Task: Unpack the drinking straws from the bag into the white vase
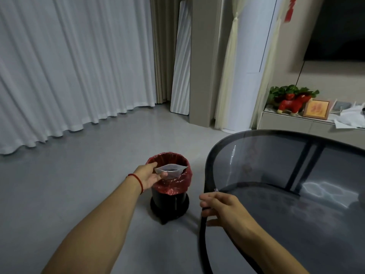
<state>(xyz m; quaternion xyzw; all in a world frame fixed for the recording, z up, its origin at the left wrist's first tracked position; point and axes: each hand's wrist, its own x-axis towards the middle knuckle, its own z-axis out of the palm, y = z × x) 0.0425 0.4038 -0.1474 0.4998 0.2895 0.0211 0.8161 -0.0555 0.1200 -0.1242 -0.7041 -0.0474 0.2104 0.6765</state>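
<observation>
My left hand reaches out over the floor and holds a clear plastic bag by its edge, right above the mouth of a black waste bin lined with a red bag. The clear bag's mouth gapes open and no straws show inside it. My right hand rests on the rim of the dark glass table, fingers curled over the edge and thumb below it. Neither the white vase nor any straws are in view.
The bin stands on grey floor just left of the round glass table. White curtains hang at the left and back. A low cabinet with a red ornament, a framed picture and papers stands at the far right.
</observation>
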